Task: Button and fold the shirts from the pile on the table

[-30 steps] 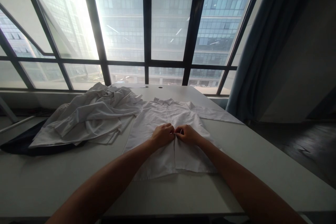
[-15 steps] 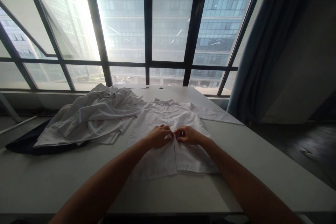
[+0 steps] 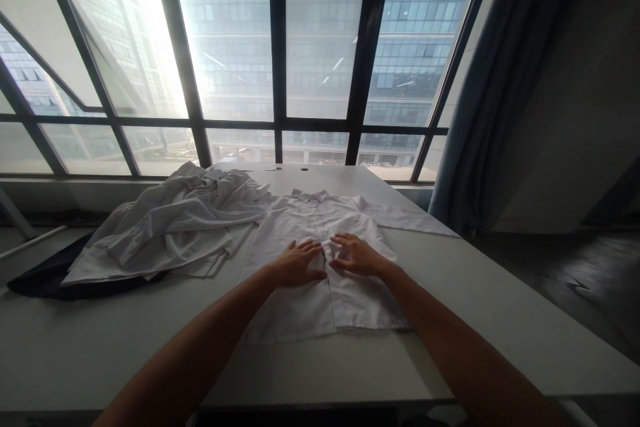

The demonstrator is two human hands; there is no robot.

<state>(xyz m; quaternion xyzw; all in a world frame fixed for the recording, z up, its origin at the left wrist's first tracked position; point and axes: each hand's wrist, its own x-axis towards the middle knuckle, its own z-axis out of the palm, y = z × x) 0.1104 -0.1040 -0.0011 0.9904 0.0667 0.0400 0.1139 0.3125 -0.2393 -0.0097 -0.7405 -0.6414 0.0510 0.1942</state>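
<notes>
Two hands press flat on a white shirt spread on a grey counter.

The counter (image 3: 500,320) carries a rumpled heap of white garments (image 3: 170,227) at 10 o'clock; the shirt (image 3: 310,307) lies centred, collar at 12 o'clock. The left hand (image 3: 295,263) and right hand (image 3: 357,255) rest side by side on its front, fingers wide, gripping nothing.

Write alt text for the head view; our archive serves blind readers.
Two bare hands, left hand and right hand, rest flat on the front of a white shirt spread on a grey table. A heap of white garments lies to its left over dark cloth, below big windows.
</notes>
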